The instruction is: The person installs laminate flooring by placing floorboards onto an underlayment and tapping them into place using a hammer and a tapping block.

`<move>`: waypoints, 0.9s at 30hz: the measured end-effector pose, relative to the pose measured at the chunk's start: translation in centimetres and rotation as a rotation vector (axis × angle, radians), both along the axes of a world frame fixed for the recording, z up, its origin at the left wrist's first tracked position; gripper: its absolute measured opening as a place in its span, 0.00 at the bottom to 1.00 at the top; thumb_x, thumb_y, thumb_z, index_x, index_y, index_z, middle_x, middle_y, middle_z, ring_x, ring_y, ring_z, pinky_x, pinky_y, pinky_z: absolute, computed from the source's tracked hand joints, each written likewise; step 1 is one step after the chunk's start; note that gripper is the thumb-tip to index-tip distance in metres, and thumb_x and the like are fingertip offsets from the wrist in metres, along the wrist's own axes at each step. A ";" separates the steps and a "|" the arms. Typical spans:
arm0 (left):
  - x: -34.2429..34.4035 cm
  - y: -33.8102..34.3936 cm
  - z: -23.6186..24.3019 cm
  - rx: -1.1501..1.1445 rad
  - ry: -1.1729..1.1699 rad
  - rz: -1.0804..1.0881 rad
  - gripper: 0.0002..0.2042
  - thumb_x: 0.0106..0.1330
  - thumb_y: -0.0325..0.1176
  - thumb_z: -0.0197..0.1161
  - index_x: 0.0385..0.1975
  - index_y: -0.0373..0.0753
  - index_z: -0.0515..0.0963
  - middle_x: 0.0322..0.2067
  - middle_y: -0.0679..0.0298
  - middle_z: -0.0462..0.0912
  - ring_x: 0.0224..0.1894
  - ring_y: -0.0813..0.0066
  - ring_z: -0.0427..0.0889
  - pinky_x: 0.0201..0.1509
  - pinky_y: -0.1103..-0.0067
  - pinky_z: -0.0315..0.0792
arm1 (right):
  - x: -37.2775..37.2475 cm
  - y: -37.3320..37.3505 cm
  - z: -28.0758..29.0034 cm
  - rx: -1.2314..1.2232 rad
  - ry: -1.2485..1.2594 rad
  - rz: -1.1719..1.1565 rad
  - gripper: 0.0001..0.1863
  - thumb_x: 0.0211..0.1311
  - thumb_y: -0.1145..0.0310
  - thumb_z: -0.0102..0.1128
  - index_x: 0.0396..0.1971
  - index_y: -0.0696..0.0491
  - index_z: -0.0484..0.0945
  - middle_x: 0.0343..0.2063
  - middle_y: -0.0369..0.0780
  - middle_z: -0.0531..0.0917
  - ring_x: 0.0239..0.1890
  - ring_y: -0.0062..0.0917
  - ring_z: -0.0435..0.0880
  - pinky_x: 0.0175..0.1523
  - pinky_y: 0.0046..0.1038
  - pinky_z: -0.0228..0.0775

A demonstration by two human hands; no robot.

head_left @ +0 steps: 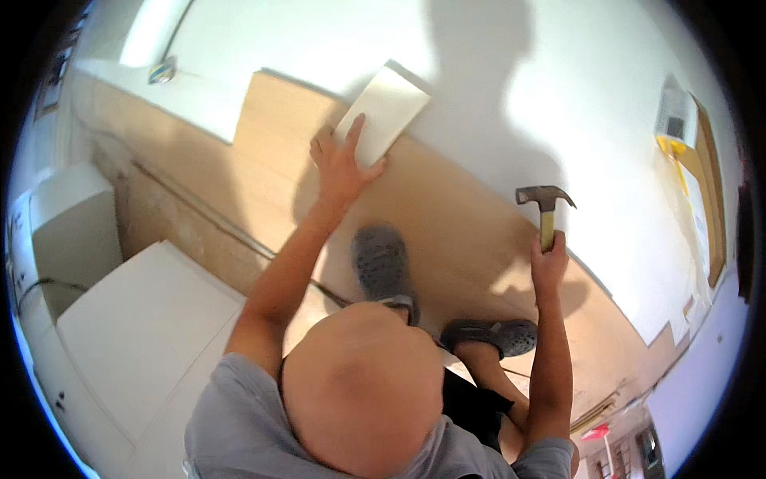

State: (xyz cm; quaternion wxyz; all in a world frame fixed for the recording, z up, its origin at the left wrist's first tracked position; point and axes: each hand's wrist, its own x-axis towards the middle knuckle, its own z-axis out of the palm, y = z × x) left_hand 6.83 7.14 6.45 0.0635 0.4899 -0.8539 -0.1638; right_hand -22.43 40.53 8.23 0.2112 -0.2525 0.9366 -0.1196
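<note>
My left hand (pixel 341 164) grips the near end of a short white plank (pixel 391 100), index finger extended over its face and thumb at its right edge. The plank lies tilted across the border between a tan board (pixel 279 136) and a large white sheet (pixel 207 40). In my right hand (pixel 549 259) is a claw hammer (pixel 542 198) with a yellowish handle, its head raised at the top of my fist, to the right of the plank.
My grey clogs (pixel 379 259) rest on the tan surface. At left are white panels (pixel 152 311), a boxy white unit (pixel 72 223) and a cable. A small roll (pixel 162 70) lies at upper left, an opened carton (pixel 706 184) at right.
</note>
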 end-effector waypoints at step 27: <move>-7.4 -12.6 1.2 -0.018 -0.277 -0.939 0.35 0.49 0.22 0.75 0.62 0.37 0.72 0.59 0.60 0.76 0.62 0.60 0.71 0.74 0.65 0.64 | -1.9 -1.9 2.4 0.021 -0.029 0.418 0.18 0.58 0.65 0.67 0.44 0.55 0.72 0.31 0.54 0.83 0.36 0.56 0.82 0.41 0.50 0.73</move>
